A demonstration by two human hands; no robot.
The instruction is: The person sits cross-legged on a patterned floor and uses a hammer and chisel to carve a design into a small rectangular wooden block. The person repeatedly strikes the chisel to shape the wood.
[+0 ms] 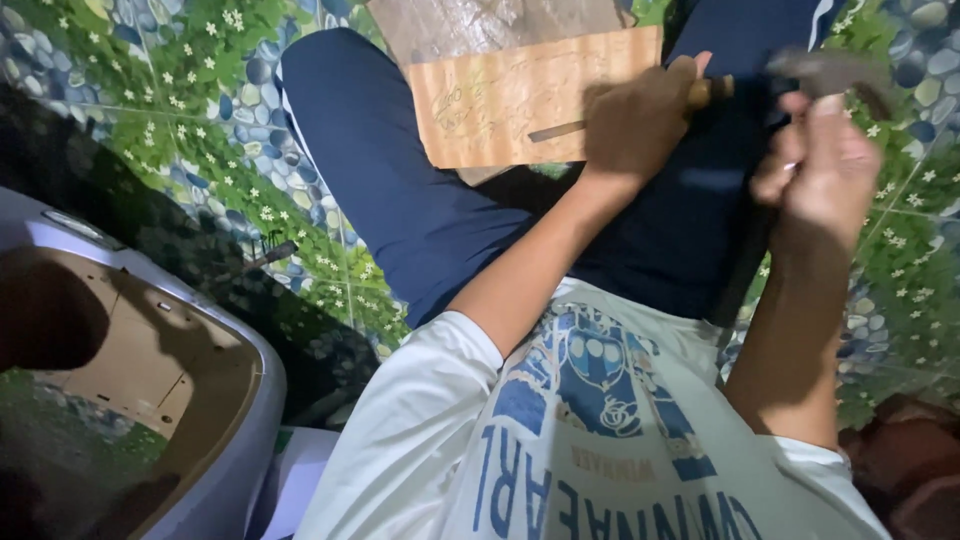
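Observation:
My left hand (638, 122) is closed around a chisel (705, 92) with a wooden handle. Its thin blade lies across a light wooden board (500, 100) that rests on my legs in dark blue trousers (400, 190). My right hand (825, 165) is raised to the right of the chisel and grips a hammer. The blurred metal hammer head (835, 68) sits above my fingers and the dark handle (742, 262) runs down below my hand. The hammer head is level with the chisel handle's end and a little apart from it.
The floor (180, 110) has tiles printed with pebbles, grass and small white flowers. A grey-white plastic casing (245, 400) with a brown inside stands at the lower left. A small dark tool (268, 256) lies on the floor beside my left leg.

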